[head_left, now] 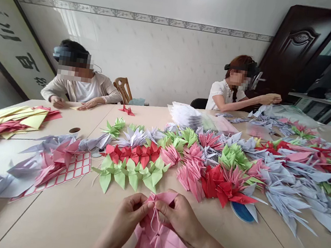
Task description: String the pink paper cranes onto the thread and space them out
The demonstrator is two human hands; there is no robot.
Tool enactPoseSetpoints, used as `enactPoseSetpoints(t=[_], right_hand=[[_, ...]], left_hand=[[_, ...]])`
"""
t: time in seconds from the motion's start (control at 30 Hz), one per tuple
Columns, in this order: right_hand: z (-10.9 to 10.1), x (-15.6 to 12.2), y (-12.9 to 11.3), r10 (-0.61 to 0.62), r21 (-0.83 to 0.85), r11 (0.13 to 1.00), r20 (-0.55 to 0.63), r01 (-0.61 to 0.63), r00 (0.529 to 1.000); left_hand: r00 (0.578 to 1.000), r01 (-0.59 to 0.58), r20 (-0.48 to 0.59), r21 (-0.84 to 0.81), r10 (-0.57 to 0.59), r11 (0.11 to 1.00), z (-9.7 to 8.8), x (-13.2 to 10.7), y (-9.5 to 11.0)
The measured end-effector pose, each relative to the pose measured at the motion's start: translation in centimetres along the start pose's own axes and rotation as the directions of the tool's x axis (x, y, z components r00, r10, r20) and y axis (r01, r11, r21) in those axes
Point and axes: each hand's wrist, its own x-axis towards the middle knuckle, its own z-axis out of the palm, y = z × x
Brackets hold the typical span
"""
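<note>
The pink folded paper (171,244) is over the near part of the pale tabletop (71,221), a surface crossed by thin dark seams. At its upper left, the left hand (132,213) pinches its top; at its upper right, the right hand (182,216) grips the same part, and a white string (154,220) dangles over it. Beyond the pink folded paper lie a green row (134,173) and a red row (133,153) of folded pieces; to its right spread blue-grey bundles (284,198), to its left a red-gridded sheet (77,168). Farther beyond it, one person (85,90) sits to its left and another (219,92) to its right, before a pale wall (150,60) with a patterned border (143,18). A dark door (296,44) stands far beyond it, rightward.
</note>
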Motion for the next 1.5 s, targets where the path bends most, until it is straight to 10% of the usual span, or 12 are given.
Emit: enactPoseSetpoints(t=[0.83,1.5], right_hand=[[-0.2,-0.1,-0.3,0.211,0.145,0.971,-0.153,-0.189,0.966],[-0.7,0.2,0.2,0.068,0.07,0.996,-0.168,-0.057,0.983]], left_hand=[[0.999,0.005,0.042,0.021,-0.006,1.0,-0.4,0.3,-0.1],[0.999,0.02,0.036,0.026,-0.021,0.999,-0.6,0.4,-0.3]])
